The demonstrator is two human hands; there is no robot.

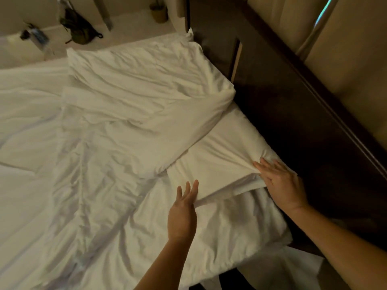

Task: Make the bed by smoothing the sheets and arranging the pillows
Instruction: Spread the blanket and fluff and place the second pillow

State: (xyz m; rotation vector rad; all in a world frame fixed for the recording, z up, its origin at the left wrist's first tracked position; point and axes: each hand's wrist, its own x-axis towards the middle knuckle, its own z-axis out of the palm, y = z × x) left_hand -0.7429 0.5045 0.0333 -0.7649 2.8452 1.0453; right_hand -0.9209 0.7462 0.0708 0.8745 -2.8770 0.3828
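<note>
A bed with rumpled white sheets (62,185) fills the left and middle of the head view. Two white pillows lie along the dark headboard: a far pillow (136,70) and a near pillow (219,151), partly overlapped by a twisted fold of duvet (167,126). My right hand (280,183) rests flat, fingers spread, on the near pillow's corner by the headboard. My left hand (183,212) hovers open, fingers straight, at the pillow's front edge. Neither hand grips anything.
The dark wooden headboard (293,122) runs diagonally along the right side, with beige padded wall panels (345,59) behind it. A dark bag (79,28) and a small bin (160,14) sit on the floor beyond the bed's far side.
</note>
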